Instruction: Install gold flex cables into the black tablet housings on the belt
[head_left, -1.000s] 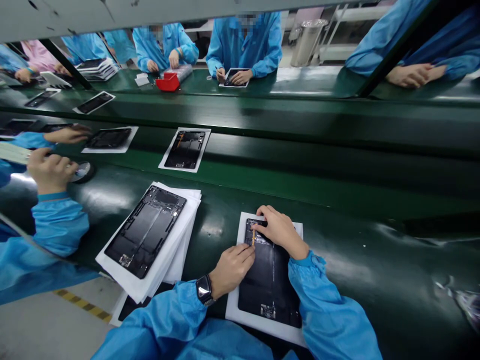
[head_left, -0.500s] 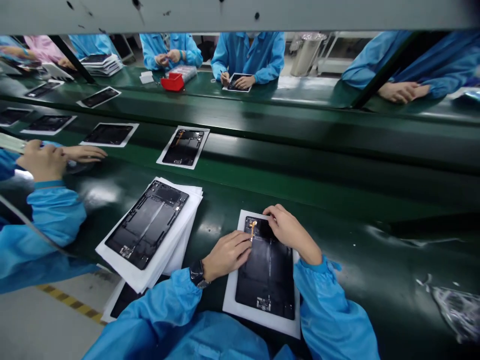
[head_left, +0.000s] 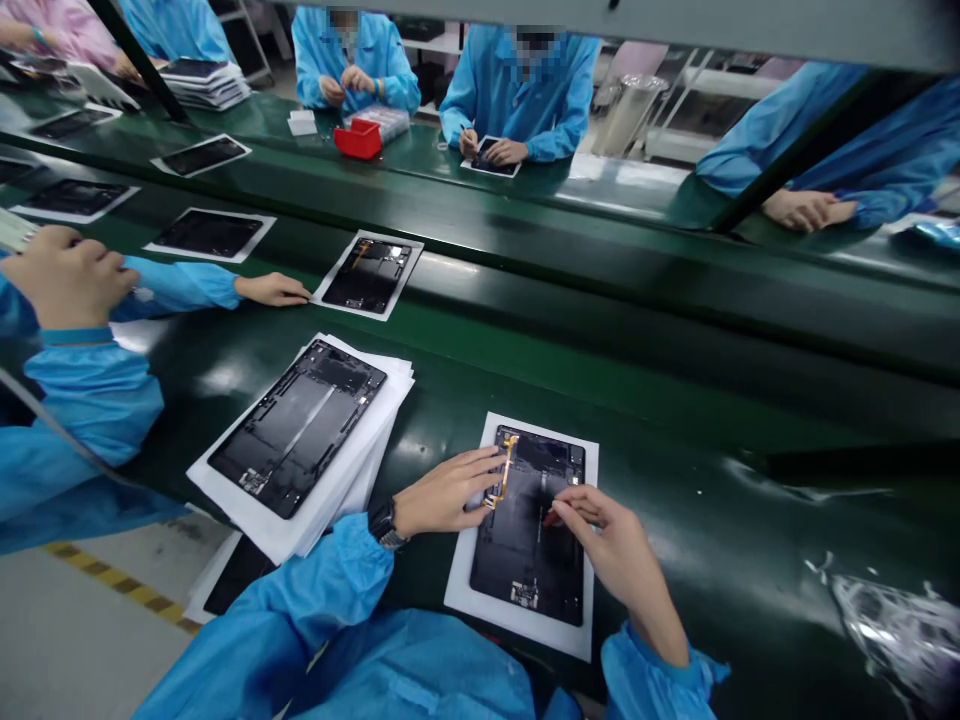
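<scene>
In front of me lies a black tablet housing (head_left: 529, 550) on a white sheet (head_left: 469, 590). An orange flex cable (head_left: 507, 470) runs along its upper left side. My left hand (head_left: 446, 492) reaches over the housing's left edge, fingers stretched and apart, the fingertips and thumb at the cable. Over the middle right of the housing is my right hand (head_left: 619, 540), its thumb and fingertips pinched together. Whatever may be between those fingertips is too small to tell.
Left of me, another tablet housing (head_left: 300, 430) tops a stack of white sheets (head_left: 375, 440). More housings on sheets line the green bench, one (head_left: 367, 275) touched by a neighbour's hand (head_left: 274, 290). Crumpled clear plastic (head_left: 900, 620) lies right. Co-workers sit opposite, by a red bin (head_left: 358, 139).
My right hand has moved from the housing's top edge down to its middle right and pinched. My left fingers have straightened. The neighbour's hand has reached right to a housing.
</scene>
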